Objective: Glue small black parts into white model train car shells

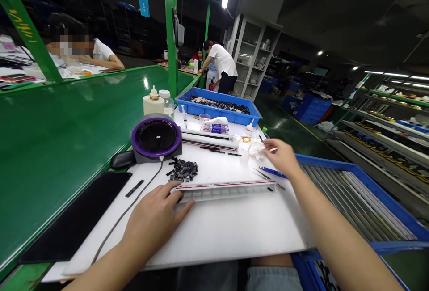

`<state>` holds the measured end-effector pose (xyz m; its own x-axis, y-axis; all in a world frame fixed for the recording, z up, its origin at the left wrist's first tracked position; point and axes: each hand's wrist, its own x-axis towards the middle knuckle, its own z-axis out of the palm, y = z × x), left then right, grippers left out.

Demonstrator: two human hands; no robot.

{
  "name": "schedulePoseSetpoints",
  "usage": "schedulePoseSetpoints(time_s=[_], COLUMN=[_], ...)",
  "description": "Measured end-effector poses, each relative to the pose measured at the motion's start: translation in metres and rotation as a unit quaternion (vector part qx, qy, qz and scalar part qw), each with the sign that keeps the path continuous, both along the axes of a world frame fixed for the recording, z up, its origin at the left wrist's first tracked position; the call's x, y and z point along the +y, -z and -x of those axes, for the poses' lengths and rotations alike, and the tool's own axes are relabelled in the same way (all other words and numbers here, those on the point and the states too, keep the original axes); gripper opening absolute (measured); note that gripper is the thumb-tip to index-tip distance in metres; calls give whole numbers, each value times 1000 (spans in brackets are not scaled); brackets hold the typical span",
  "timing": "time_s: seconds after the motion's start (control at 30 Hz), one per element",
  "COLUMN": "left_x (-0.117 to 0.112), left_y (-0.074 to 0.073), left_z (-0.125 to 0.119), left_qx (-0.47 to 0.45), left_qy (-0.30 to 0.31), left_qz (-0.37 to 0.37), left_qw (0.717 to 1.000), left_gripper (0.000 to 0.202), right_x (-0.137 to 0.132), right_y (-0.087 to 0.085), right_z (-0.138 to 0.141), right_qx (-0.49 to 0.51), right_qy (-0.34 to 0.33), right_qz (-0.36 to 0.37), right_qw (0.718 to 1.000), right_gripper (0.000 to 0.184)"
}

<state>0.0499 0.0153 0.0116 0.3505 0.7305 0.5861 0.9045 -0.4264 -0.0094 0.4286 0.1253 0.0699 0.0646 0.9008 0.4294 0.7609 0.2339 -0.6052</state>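
My left hand lies flat on the white board, fingers spread, its fingertips pressing the left end of a long white plastic strip with a red edge. My right hand reaches out to the far right of the board, its fingers pinched near a small clear wrapper and thin tools; what it grips I cannot make out. A pile of small black parts lies just beyond the strip. A blue pen rests under my right wrist.
A round purple-rimmed device with a cable stands at the back left, bottles behind it. A blue bin of black parts sits at the far end. A blue tray of long strips is on my right. Green conveyor on the left; people work beyond.
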Motion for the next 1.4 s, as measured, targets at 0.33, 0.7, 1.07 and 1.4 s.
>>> schedulePoseSetpoints(time_s=[0.33,0.7,1.07,1.4], left_x=[1,2,0,-8], left_y=[0,2,1,-1], left_z=[0,1,0,-4], left_qx=[-12,-9,-12,-19], left_qy=[2,-4,-4,-21], left_qz=[-2,10,9,39], left_qw=[1000,1000,1000,999], left_gripper=[37,38,33,32], right_x=[10,6,-50,-131], right_y=[0,2,-48,-7], right_z=[-82,-72,-31,152], right_qx=[70,224,571,640], right_qy=[207,258,178,-9], right_qz=[41,-92,-93,14], right_qw=[975,935,796,768], right_gripper=[22,24,19,28])
